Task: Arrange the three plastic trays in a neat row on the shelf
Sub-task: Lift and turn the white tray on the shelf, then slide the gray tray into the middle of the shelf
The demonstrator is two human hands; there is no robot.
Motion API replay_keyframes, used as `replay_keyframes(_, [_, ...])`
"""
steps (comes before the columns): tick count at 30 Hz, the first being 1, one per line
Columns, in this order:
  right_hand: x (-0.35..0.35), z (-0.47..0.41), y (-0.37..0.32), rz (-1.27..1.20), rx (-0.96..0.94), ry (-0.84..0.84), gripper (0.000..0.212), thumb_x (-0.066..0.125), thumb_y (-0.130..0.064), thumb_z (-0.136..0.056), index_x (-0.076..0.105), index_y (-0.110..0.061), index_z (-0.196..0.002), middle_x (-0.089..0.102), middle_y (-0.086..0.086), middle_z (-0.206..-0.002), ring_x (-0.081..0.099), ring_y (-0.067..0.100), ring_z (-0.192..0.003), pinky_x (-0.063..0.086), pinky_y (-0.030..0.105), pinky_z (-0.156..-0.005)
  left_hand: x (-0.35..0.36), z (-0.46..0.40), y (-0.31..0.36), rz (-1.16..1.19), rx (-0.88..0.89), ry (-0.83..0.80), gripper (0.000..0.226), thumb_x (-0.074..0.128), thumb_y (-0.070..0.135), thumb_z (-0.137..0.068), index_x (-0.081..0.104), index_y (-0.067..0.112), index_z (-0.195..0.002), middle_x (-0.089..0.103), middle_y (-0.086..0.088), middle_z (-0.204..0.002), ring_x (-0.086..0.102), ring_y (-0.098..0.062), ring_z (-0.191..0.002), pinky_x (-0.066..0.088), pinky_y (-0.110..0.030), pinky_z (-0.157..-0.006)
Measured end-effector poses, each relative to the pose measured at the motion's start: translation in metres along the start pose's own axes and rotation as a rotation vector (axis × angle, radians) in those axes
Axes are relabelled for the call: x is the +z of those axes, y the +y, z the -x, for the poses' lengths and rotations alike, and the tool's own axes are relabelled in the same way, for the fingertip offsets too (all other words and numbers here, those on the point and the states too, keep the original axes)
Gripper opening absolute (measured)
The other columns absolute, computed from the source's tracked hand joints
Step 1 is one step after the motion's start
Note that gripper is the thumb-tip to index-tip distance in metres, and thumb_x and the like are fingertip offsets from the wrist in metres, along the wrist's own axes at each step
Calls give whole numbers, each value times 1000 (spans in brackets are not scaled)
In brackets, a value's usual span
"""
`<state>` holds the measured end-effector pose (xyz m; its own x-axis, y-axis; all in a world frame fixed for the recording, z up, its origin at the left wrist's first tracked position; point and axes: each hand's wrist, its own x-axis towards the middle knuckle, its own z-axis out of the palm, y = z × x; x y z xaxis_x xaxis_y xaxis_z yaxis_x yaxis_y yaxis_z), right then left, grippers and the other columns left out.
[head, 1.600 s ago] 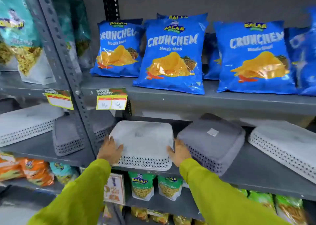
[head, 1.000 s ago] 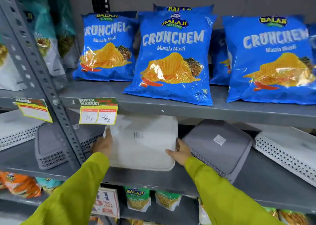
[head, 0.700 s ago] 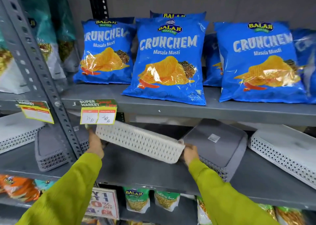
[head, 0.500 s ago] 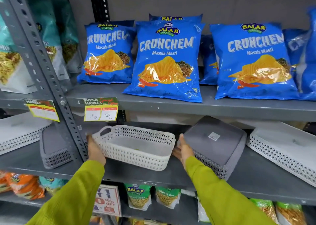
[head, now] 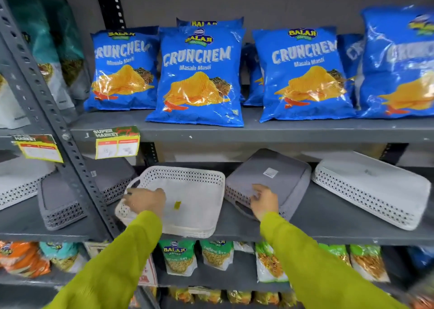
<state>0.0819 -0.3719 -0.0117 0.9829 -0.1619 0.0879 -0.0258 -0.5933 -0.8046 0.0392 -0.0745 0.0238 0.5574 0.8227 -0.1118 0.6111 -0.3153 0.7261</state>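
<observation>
Three plastic trays lie on the grey middle shelf point(head: 317, 217). The white perforated tray point(head: 195, 191) sits open side up, its front edge over the shelf lip. My left hand point(head: 145, 200) grips its left rim by the handle. To its right a grey tray point(head: 277, 177) lies upside down and turned at an angle, touching the white one. My right hand point(head: 264, 201) is closed over its near left corner. Further right a second white tray point(head: 373, 189) lies upside down, also askew.
Blue Crunchem bags point(head: 199, 78) stand on the shelf above, close over the trays. A perforated steel post point(head: 58, 125) bounds the bay on the left, with an upside-down grey tray point(head: 63, 198) beyond it. Snack packets point(head: 178, 257) fill the shelf below.
The white tray was lifted, flipped from upside down to open side up and set down on the shelf. My right hand left it and moved onto the grey tray.
</observation>
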Motion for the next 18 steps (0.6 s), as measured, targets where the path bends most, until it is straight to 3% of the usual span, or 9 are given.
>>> replay_keyframes(4, [-57, -2, 40, 7, 155, 175, 34, 63, -8, -83, 63, -2, -117, 59, 23, -125, 58, 40, -114, 45, 40, -99, 46, 48, 34, -15, 449, -126, 72, 56, 21, -91, 19, -4, -148, 11, -25, -159, 8, -36, -148, 13, -42, -121])
replay_keyframes(7, [-87, -19, 60, -16, 306, 182, 39, 67, -18, -81, 62, -2, -117, 57, 25, -126, 55, 41, -116, 45, 42, -100, 82, 93, 59, -15, 587, -276, 54, 54, 17, -91, 40, -3, -140, 35, -25, -150, 31, -35, -141, 24, -39, -116])
replay_keyframes(10, [-108, -44, 71, -180, 517, 112, 63, 69, -28, -82, 48, 7, -130, 51, 25, -137, 48, 39, -127, 40, 41, -105, 122, 137, 76, 60, 468, -406, 37, 55, 19, -88, 58, -5, -117, 58, -28, -125, 56, -39, -115, 43, -36, -96])
replay_keyframes(11, [-114, -52, 72, -231, 568, 83, 75, 69, -31, -83, 38, 9, -137, 44, 25, -144, 43, 38, -133, 37, 40, -108, 137, 150, 82, 80, 396, -443, 45, 57, 25, -87, 54, -5, -120, 55, -27, -129, 55, -39, -117, 43, -36, -96])
replay_keyframes(13, [-118, -66, 75, -316, 626, 27, 85, 69, -33, -84, 26, 12, -141, 37, 25, -148, 41, 37, -134, 38, 38, -106, 167, 169, 92, 92, 226, -494, 84, 62, 46, -82, 31, -4, -142, 34, -24, -150, 37, -38, -136, 35, -38, -108])
replay_keyframes(14, [-117, -73, 79, -354, 638, -5, 82, 70, -29, -84, 29, 13, -140, 43, 27, -143, 49, 39, -125, 47, 37, -95, 178, 176, 97, 106, 145, -503, 103, 64, 54, -78, 17, -4, -147, 22, -21, -156, 25, -36, -143, 30, -41, -113])
replay_keyframes(16, [-109, -78, 84, -461, 656, -92, 63, 73, -15, -81, 46, 14, -130, 61, 27, -108, 64, 37, -84, 58, 34, -59, 192, 183, 105, 155, 47, -472, 125, 69, 61, -70, -1, -7, -148, 11, -20, -159, 14, -35, -147, 27, -44, -117])
replay_keyframes(17, [-104, -80, 90, -468, 654, -165, 51, 73, -9, -79, 55, 13, -121, 64, 22, -90, 62, 32, -69, 59, 36, -54, 198, 183, 108, 169, 33, -446, 129, 72, 60, -68, -5, -7, -148, 9, -21, -159, 15, -36, -147, 28, -45, -117])
replay_keyframes(18, [-103, -84, 95, -437, 645, -235, 39, 72, -6, -79, 61, 12, -111, 65, 17, -76, 62, 30, -63, 61, 39, -58, 208, 183, 111, 182, 39, -418, 130, 74, 57, -68, -6, -6, -147, 8, -22, -159, 18, -39, -145, 29, -47, -115])
